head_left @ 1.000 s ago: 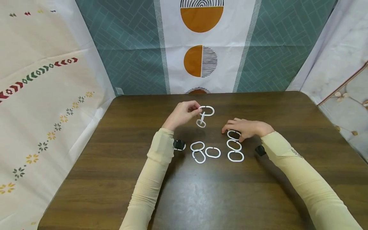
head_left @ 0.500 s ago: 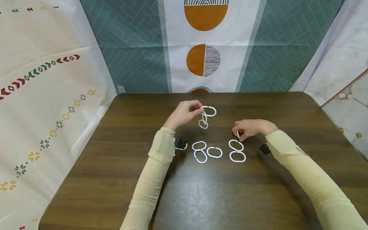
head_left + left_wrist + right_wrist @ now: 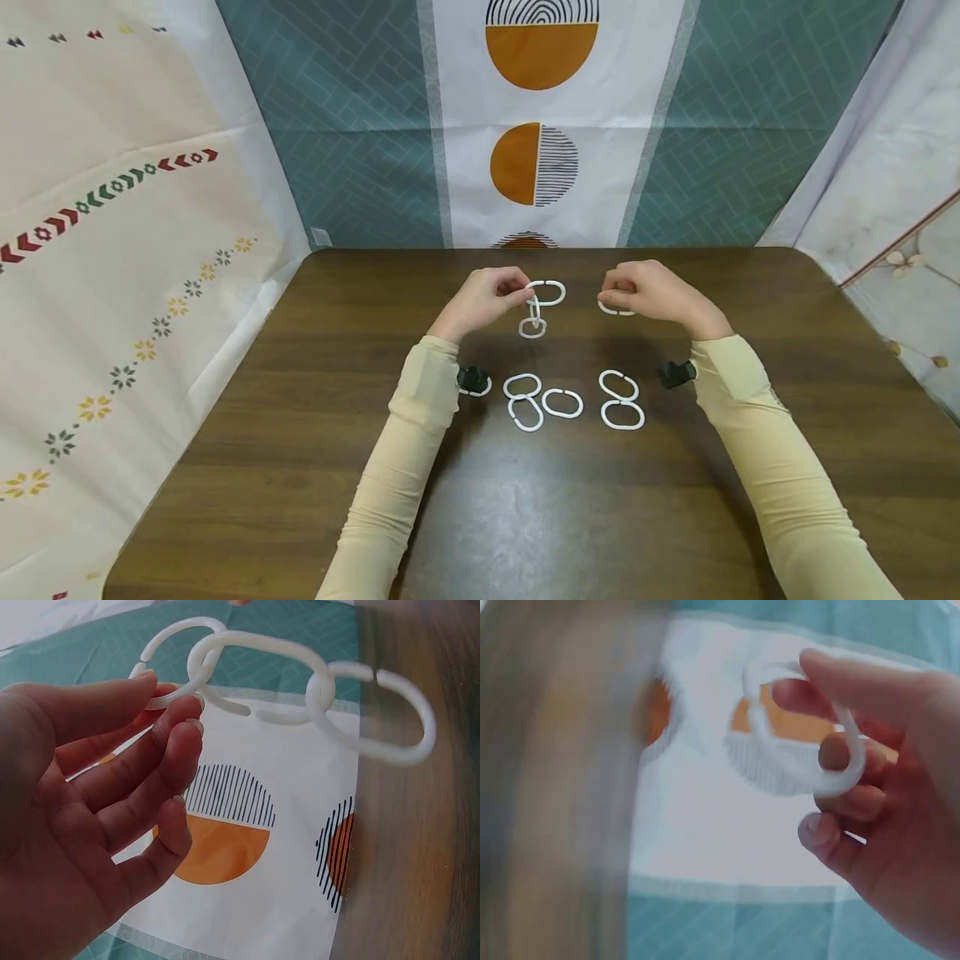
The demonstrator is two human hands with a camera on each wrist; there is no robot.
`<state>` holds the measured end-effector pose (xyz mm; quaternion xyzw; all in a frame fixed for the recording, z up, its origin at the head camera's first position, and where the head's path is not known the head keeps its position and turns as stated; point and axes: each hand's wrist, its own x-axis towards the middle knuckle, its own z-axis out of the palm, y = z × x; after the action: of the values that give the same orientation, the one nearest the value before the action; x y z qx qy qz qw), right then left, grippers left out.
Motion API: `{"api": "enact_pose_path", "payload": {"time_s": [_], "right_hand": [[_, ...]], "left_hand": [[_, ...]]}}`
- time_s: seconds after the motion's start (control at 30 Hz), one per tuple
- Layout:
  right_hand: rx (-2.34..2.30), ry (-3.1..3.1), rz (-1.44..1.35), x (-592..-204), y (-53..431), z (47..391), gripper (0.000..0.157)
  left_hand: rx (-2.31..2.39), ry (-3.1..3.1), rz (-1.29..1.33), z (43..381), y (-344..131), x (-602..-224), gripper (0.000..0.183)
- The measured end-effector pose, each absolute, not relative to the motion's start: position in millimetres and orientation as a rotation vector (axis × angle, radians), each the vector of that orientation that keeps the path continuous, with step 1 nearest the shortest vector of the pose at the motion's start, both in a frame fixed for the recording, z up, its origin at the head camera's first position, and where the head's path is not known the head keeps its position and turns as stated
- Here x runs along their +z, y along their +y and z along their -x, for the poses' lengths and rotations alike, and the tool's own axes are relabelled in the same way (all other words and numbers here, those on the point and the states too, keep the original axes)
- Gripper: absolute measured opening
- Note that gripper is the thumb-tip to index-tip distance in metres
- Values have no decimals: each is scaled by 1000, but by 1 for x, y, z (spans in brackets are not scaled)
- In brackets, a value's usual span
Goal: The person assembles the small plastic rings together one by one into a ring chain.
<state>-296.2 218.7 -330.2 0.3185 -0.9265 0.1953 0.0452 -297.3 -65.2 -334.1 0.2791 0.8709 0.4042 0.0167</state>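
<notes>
My left hand pinches the end link of a short chain of three white plastic links between thumb and fingers. The chain hangs above the table in the head view, its lowest link dangling under the middle one. Each link is an oval ring with a small gap in one side. To the right, apart from the chain, my right hand is raised and holds a single white link between thumb and fingers. In the head view most of that link is hidden behind the fingers.
On the brown table lie several loose white links: two touching, one beside them, and two touching further right. Another link is partly covered by the black left wrist camera. Patterned cloths hang behind the table.
My right hand has picked up the farthest link of the right-hand row and lifted it up and away from the table. My left hand stays nearly in place with the chain.
</notes>
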Motion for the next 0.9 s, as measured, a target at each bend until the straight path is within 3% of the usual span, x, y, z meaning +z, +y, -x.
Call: {"api": "enact_pose_path", "payload": {"time_s": [0.33, 0.53, 0.9], "right_hand": [[1069, -2746, -464, -308, 187, 288, 17], [1307, -2742, -433, -311, 173, 281, 28], [1374, -2662, -410, -318, 158, 282, 26]], "left_hand": [[1261, 2715, -878, 301, -62, -339, 13], [1256, 2735, -837, 302, -61, -343, 12], [1219, 2745, -857, 302, -61, -345, 13]]}}
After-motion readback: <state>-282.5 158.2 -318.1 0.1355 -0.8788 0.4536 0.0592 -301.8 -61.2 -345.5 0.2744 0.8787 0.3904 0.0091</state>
